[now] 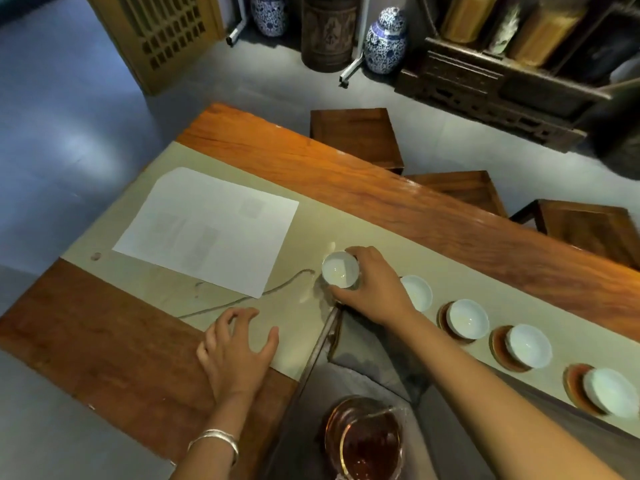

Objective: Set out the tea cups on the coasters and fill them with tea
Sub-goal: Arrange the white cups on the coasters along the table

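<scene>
On the desk (346, 188), beside the row of cups (467, 318), my left hand (239, 351) rests spread and empty for balance; my right hand (372, 285) pinches the last cup (340, 270), setting it at the row's end.

Right hand (375, 289) gripping a white cup (340, 270), left hand (239, 351) spread on table runner (304, 341)

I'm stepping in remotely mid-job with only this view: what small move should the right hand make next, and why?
Probably finish seating the cup and let go. The right hand pinches its rim at the left end of the row, where four other cups sit, three visibly on coasters. All look empty, and the glass pitcher of tea waits untouched.
</scene>
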Tool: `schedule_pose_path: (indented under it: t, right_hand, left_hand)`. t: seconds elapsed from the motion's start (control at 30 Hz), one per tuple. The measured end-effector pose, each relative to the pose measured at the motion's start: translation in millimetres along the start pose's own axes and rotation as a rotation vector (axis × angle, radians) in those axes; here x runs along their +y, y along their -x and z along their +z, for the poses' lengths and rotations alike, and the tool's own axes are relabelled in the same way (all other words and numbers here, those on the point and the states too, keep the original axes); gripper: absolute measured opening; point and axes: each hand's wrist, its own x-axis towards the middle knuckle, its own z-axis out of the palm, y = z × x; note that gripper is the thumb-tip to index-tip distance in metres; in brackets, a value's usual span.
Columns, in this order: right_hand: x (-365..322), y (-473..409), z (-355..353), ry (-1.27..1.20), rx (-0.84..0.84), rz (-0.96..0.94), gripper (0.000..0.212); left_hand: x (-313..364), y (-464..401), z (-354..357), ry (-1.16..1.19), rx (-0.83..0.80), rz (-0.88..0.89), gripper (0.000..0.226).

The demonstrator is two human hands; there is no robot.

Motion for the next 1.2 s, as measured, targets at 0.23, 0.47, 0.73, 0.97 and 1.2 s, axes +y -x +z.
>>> schedule_pose_path:
  t: [0.23,0.47,0.73,0.97,1.2]
  right_hand:
    - [30,45,-55,0.026,0.133,0.064,0.066]
    - [69,119,-118,0.012,0.293,0.199,0.059]
    - [127,242,-192,-0.005,0.471,0.461,0.059]
    - [185,325,-231,0.01,0.59,0.73,0.066]
    - [233,317,-230,-0.055,0.592,0.879,0.063]
  left_hand:
    - [19,-3,-15,0.06,-0.072,0.03,0.028]
    - [127,-6,-48,0.418,-0.156,0.374,0.02]
    - [256,99,-57,0.321,-0.703,0.886,0.014]
    - [275,219,-3,0.218,-0.841,0.978,0.021]
    - [248,248,42,-0.066,-0.75,1.019,0.047]
